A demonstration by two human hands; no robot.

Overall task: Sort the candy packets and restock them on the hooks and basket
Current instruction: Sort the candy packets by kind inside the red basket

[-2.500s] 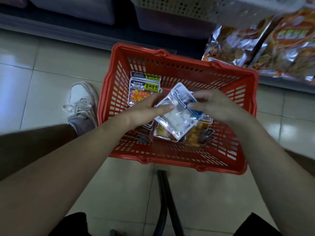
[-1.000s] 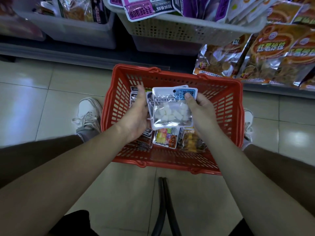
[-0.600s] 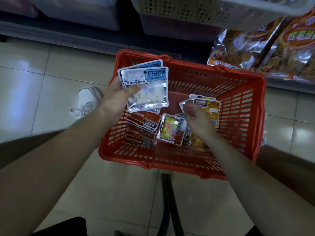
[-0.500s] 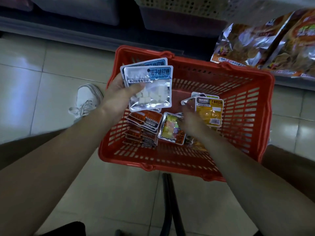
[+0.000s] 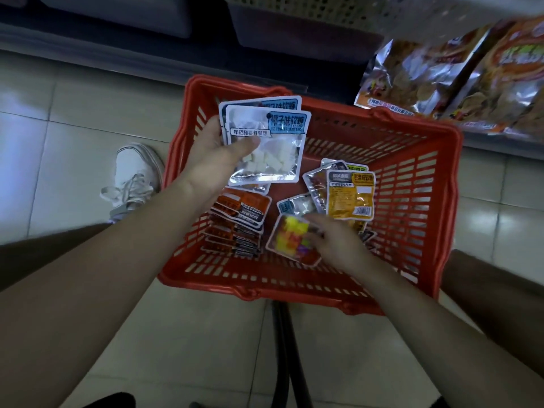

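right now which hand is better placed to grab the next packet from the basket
Right: the right hand is down among loose packets in the basket; the left hand grips two white packets.

The right hand point(image 5: 335, 245) has left the white-candy packets point(image 5: 266, 145). It now reaches down to the multicoloured packet point(image 5: 290, 237), fingers at its edge.

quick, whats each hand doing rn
Left hand: holds two white candy packets.
Right hand: on the multicolour candy packet; grip cannot be told.

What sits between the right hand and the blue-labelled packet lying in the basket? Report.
The multicoloured packet under the right hand covers the near edge of the blue-labelled packet; the yellow packet overlaps its right end.
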